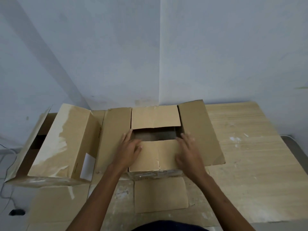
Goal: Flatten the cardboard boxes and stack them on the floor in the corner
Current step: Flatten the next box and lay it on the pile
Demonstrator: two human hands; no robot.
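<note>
Here, from the head view, the left hand and right hand lay flat and released, fingers straight on the near flap of the open box directly beneath them. Uneven pressure might have buckled it off its creases or skidded it. Left of the hands sat a second box on the pale wooden bench. Beyond them, two walls met in a corner.

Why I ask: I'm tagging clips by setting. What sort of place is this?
Probably a bare indoor room, maybe a storeroom or somewhere mid-move: plain white walls meet in a corner, a cardboard box and a larger box sit on a pale wood-grain surface, and loose cables trail at left.
</note>
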